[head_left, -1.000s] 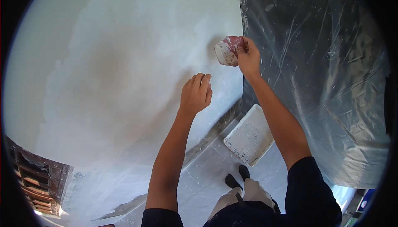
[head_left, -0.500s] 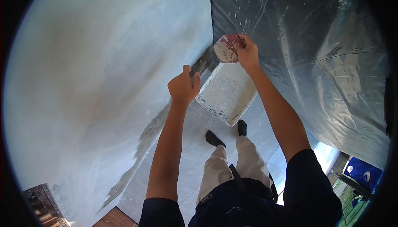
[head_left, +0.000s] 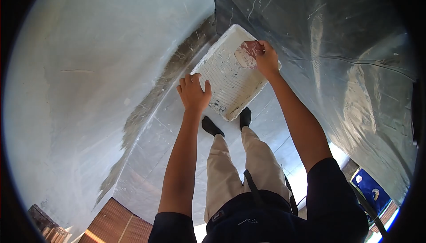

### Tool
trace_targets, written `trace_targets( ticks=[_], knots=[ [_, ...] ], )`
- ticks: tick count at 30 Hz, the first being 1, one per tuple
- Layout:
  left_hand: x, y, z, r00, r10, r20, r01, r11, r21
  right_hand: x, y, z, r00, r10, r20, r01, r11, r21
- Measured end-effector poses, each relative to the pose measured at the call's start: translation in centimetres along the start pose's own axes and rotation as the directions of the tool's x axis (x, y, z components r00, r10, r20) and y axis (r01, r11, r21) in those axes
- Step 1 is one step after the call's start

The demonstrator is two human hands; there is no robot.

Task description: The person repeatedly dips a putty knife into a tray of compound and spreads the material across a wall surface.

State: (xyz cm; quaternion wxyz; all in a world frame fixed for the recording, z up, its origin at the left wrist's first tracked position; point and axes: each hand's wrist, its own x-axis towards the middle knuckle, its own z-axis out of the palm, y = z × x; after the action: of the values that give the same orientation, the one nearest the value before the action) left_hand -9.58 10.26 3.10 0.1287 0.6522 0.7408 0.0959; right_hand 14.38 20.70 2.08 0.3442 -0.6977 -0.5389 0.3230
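My right hand [head_left: 268, 59] grips a small red, paint-smeared sponge pad [head_left: 246, 53] and holds it over the far right corner of a white paint tray [head_left: 222, 81] on the floor. At the tray's near left edge, my left hand [head_left: 193, 93] reaches down with fingers spread and holds nothing. The tray lies in the corner where the white painted wall [head_left: 102, 65] meets the plastic sheeting [head_left: 337, 34]. My legs in beige trousers and black socks stand just behind the tray.
Grey plastic sheeting spattered with paint covers the right side. The floor [head_left: 151, 154] is covered with pale sheeting. A brown slatted piece [head_left: 117, 225] shows at the bottom left, and a blue object [head_left: 372, 190] at the bottom right.
My view has tilted down from the wall to the floor. Both hands have dropped toward the paint tray; the right still holds the pad, and the left has opened its fingers.
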Motion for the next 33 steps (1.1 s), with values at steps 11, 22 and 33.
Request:
trace_targets(
  ticks=[11, 22, 33],
  knots=[
    [-5.2, -0.8, 7.5, 0.966, -0.246, -0.077, 0.228, 0.954, -0.194, -1.2, 8.5, 1.3, 0.991, 0.053, 0.124, -0.019, 0.966, -0.259],
    [-6.8, -0.9, 11.0, 0.919, -0.392, 0.032, 0.373, 0.844, -0.385, -1.8, 10.8, 2.4, 0.995, 0.034, 0.089, -0.008, 0.961, -0.277],
    [-6.9, 0.1, 12.4, 0.920, -0.391, 0.017, 0.354, 0.813, -0.463, -0.8, 11.4, 2.6, 0.997, -0.039, 0.061, 0.056, 0.949, -0.311]
  ],
)
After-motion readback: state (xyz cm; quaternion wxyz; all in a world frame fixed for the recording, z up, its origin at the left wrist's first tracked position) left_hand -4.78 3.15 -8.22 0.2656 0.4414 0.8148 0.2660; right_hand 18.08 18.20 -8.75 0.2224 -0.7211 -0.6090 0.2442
